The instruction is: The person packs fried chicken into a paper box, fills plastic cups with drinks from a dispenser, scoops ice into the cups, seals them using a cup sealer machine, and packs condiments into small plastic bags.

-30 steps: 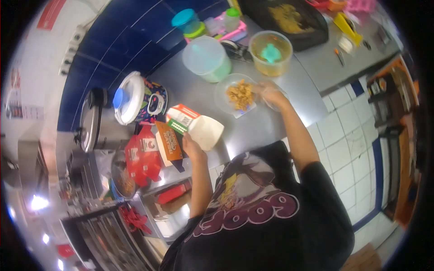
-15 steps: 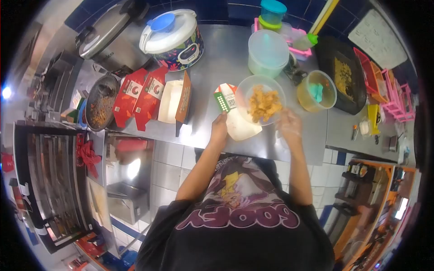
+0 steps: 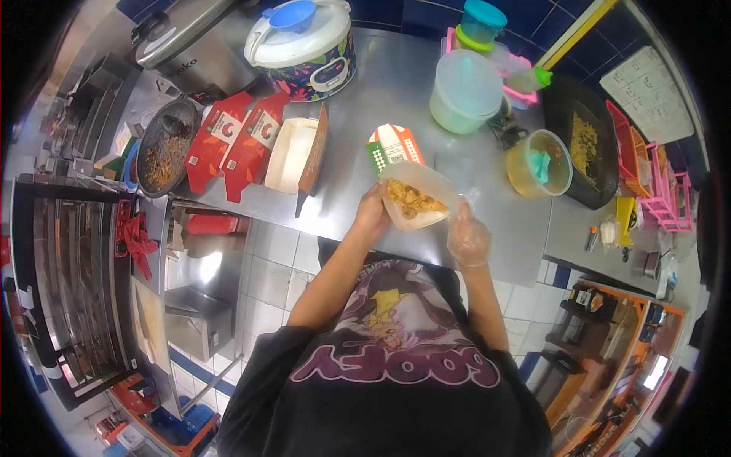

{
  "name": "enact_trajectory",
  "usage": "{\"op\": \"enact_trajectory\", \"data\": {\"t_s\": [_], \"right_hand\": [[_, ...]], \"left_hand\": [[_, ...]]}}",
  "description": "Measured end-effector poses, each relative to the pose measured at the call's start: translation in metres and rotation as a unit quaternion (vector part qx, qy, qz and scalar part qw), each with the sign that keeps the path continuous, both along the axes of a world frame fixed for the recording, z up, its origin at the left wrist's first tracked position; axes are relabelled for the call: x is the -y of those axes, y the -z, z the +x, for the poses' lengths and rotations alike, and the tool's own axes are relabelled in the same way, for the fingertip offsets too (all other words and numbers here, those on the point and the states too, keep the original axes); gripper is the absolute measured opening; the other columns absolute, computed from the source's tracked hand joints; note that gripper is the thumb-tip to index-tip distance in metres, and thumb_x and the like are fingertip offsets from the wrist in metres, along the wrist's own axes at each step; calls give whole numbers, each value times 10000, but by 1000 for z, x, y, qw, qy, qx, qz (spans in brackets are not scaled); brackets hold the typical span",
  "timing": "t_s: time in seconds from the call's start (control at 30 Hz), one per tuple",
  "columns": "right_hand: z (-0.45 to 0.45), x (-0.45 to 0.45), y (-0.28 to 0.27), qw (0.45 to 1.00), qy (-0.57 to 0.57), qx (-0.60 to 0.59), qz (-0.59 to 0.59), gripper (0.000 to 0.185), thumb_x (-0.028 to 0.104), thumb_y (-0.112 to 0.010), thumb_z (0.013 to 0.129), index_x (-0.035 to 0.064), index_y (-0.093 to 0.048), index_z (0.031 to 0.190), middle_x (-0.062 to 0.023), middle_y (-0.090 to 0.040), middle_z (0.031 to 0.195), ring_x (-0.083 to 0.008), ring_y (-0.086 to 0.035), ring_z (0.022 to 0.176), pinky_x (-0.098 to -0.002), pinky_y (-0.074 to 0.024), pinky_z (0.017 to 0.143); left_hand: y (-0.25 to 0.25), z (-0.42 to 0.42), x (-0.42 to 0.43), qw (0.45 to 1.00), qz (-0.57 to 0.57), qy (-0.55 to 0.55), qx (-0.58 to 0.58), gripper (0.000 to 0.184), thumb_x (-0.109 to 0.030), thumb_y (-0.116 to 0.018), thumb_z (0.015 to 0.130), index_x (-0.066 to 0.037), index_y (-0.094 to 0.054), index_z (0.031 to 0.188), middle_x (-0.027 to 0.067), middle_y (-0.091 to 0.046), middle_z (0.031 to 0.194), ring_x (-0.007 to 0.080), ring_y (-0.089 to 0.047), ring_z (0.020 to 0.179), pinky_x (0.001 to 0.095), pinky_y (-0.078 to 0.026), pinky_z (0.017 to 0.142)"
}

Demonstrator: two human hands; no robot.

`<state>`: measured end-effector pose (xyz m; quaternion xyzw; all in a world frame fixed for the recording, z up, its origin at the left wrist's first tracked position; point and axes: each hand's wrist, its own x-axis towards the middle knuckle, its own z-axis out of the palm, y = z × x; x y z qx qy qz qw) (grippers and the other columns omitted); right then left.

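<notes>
My left hand (image 3: 371, 209) is closed on the near left side of a paper food box (image 3: 396, 145), whose printed flap of white, green and orange points away from me. Over the open box a translucent plastic bowl (image 3: 432, 181) is tipped on its side. Golden-brown food pieces (image 3: 415, 202) lie at its lower edge and in the box; where one ends and the other begins is hard to tell. Wearing a clear plastic glove, my right hand (image 3: 467, 234) grips the bowl at its right edge.
Left of the box stand red cartons (image 3: 251, 145), an open carton (image 3: 293, 164) and a dark pan (image 3: 164, 148). A rice cooker (image 3: 304, 68) is behind. To the right are a lidded tub (image 3: 466, 91), an open tub (image 3: 539, 164) and a black tray (image 3: 582, 145).
The bowl has gone from level to tipped over the box, and its food has shifted toward me into the box. My right hand has moved slightly left and nearer my body.
</notes>
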<state>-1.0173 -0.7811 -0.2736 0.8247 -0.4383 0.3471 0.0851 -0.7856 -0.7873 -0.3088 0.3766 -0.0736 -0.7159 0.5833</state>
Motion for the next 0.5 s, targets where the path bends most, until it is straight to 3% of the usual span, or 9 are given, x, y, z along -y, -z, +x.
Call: {"op": "enact_trajectory", "data": {"t_s": [0.13,0.3,0.4,0.5], "right_hand": [[-6,-2,-5,1000,9,-6,-26,386,19,-688,834,-66,-644,1207,-214,-727,1037,-234,-566,496,-362,-478,458],[-15,0,-13,993,55,-74,-77,98,21,-703,840,-3,-658,924,-224,-712,1113,-215,-556,501,-330,-468,447],[-18,0,-20,987,67,-92,-111,91,14,-703,843,24,-614,827,-238,-701,1142,-208,-556,513,-322,-467,448],[-20,-5,-21,991,74,-67,-86,87,7,-702,841,25,-617,848,-243,-696,1148,-207,-560,528,-326,-471,453]], "left_hand": [[-7,1,1,999,1,23,-28,457,-278,-343,1105,57,-423,1405,182,-540,1390,290,-557,1268,424,-442,1101],[-13,-2,4,999,19,34,3,447,-273,-364,1101,63,-441,1386,182,-559,1365,291,-563,1258,424,-449,1092],[-11,-4,3,999,15,34,17,440,-270,-372,1100,64,-456,1373,182,-572,1344,285,-570,1245,421,-453,1085],[-8,-1,3,999,-6,28,23,429,-265,-383,1098,61,-466,1365,179,-579,1333,276,-575,1233,415,-456,1077]]}}
